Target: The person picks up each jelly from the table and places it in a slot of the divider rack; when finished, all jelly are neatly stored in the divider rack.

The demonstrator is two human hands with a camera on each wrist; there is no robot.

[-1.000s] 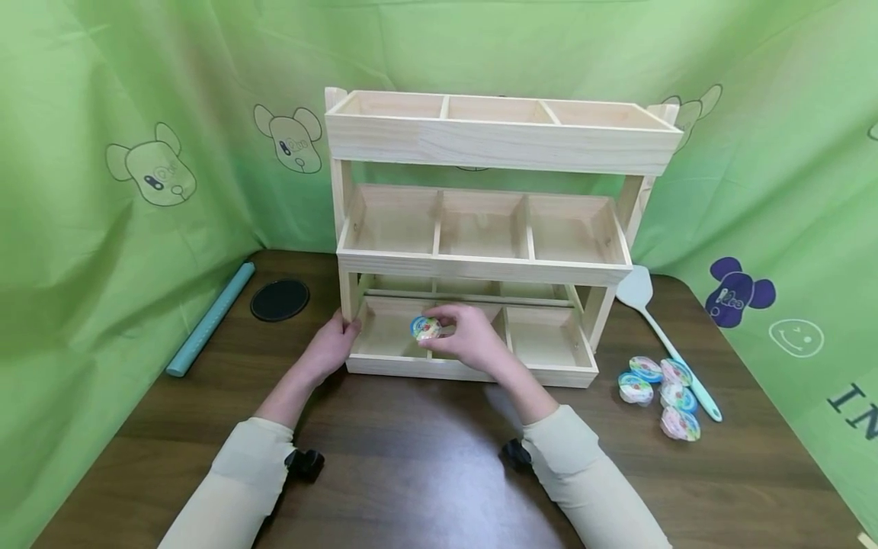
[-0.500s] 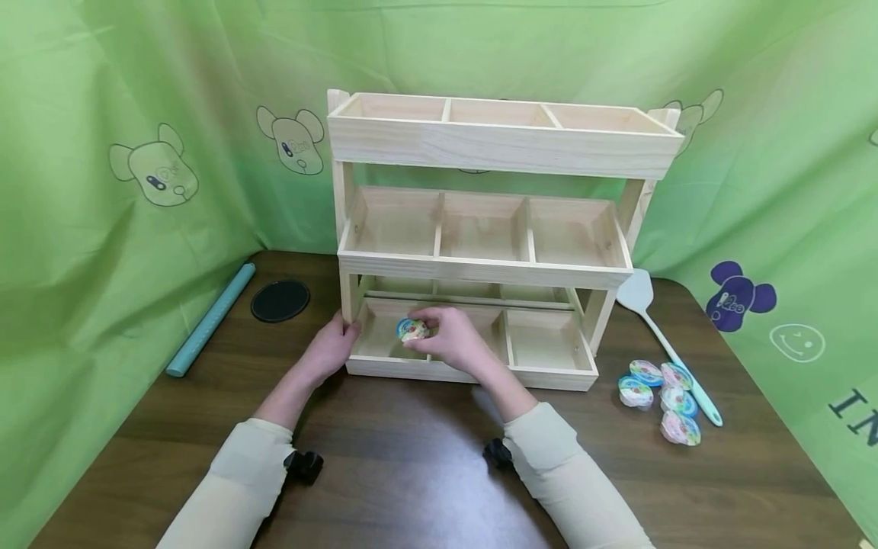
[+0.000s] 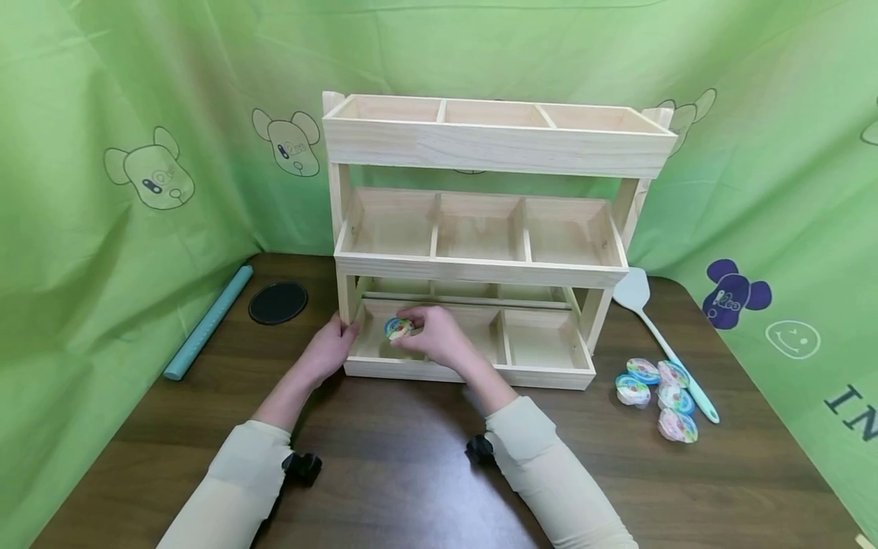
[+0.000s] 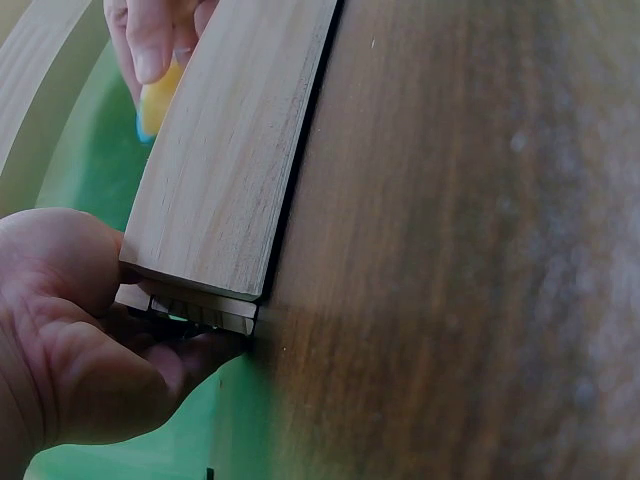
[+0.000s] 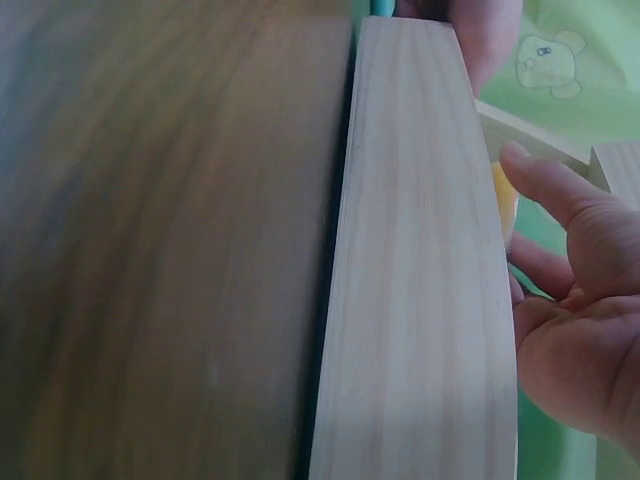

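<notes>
A three-tier wooden shelf [image 3: 480,156] stands on the table, each tier split into three compartments. My left hand [image 3: 329,347] holds the left end of its bottom tier; in the left wrist view, thumb and fingers wrap that corner of the wooden front board [image 4: 225,170]. Between thumb and fingers, my right hand [image 3: 439,335] pinches a small jelly cup [image 3: 398,329] with a colourful lid, over the bottom tier's left compartment. The right wrist view shows only a yellow sliver of the jelly cup [image 5: 503,195] behind the board. Several similar jelly cups [image 3: 675,400] lie together at the right.
A white spatula [image 3: 661,335] with a pale blue handle end lies right of the shelf, beside the jelly cups. To the left are a blue-green rod [image 3: 209,322] and a black disc [image 3: 277,303]. Green printed cloth [image 3: 206,61] surrounds the brown table [image 3: 384,473].
My right hand has carried the jelly cup leftward along the bottom tier, deeper over the left compartment. The left hand has kept its place on the shelf's corner.
</notes>
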